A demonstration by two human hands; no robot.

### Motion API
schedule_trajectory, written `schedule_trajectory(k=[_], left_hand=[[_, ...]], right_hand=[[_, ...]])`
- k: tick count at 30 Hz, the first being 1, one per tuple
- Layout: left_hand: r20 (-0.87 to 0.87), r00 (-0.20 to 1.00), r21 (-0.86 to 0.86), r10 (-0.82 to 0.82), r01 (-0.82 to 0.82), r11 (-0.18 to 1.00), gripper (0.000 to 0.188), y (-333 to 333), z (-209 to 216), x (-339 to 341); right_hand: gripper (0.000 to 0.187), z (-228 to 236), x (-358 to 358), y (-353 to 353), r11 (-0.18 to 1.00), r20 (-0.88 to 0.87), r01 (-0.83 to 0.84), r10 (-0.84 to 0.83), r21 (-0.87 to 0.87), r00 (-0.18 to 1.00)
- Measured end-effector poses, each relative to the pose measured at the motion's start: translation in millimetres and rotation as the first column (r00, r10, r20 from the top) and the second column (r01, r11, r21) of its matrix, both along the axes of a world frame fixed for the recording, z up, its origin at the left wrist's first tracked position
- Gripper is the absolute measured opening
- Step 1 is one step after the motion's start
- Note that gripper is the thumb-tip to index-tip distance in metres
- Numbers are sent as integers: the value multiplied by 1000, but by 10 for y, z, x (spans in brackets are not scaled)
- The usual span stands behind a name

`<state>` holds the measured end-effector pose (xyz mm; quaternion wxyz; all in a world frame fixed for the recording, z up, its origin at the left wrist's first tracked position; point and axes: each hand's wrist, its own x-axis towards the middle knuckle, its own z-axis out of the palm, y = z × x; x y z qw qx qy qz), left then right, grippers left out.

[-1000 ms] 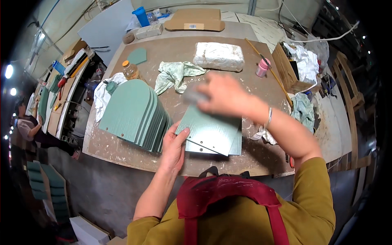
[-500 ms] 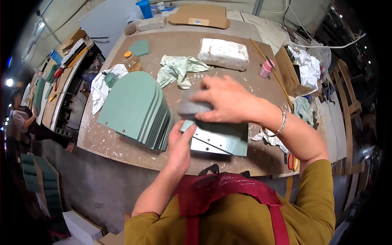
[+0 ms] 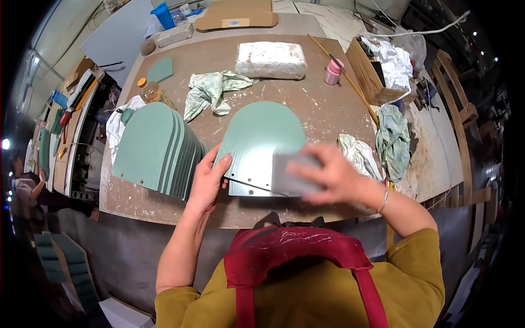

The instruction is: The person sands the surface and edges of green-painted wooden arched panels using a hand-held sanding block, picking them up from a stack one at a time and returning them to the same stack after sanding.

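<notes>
A green arched panel (image 3: 262, 128) with small holes along its straight edge lies in front of me, above another panel (image 3: 238, 188) whose edge shows beneath. At its left lower corner my left hand (image 3: 205, 183) grips the edge, thumb on top and fingers under. My right hand (image 3: 336, 177), blurred by motion, is closed on a grey sanding pad (image 3: 280, 170), flat against the panel's lower right part. To the left stands a stack of similar green panels (image 3: 147, 139), tilted and fanned.
Beyond the panels are a crumpled cloth (image 3: 205, 98), a white wrapped block (image 3: 270, 60), an orange-capped bottle (image 3: 156, 94) and a pink bottle (image 3: 332, 72) by a long stick (image 3: 358, 85). Rags (image 3: 392, 142) and a wooden box (image 3: 374, 90) sit right. A co-worker (image 3: 30, 188) is far left.
My right hand has moved the sanding pad from the panel's upper left to its lower right, uncovering the arched top. My left hand still holds the corner. The whole view has shifted.
</notes>
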<state>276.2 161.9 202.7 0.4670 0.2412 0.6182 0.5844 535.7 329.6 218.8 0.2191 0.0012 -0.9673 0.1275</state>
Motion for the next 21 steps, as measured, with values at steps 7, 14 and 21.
schedule_trajectory(k=[7,14,21], left_hand=[[-47,998,-26,37,-39,999,47,-32,-14,7],[-53,998,-31,-28,26,999,48,-4,-13,6],[-78,997,-53,-20,16,998,51,-14,45,17]], right_hand=[[64,119,86,-43,991,-68,120,-124,-52,990],[60,-257,212,780,795,0,559,-575,-238,818],[55,-46,-381,583,850,41,453,-459,-269,887]])
